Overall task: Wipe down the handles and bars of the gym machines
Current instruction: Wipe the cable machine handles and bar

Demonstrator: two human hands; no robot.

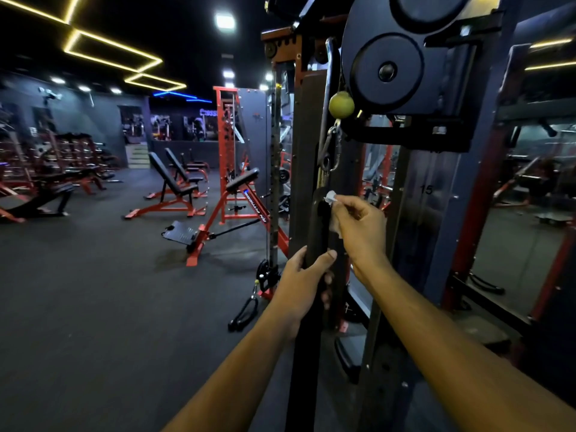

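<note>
1. Two hands work at the cable machine: the left hand (304, 275) is curled round the hanging black handle (318, 232), steadying it below the carabiner (332, 148).
2. Right hand (358, 226) pinches a small white wipe (330, 197) against the handle's upper end.
3. Step judged: wiping this handle.
4. Next move calls for a downward stroke, the left hand shifting clear.

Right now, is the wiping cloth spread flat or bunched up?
Bunched: the right hand pinches the white cloth crumpled against the black handle.
</note>
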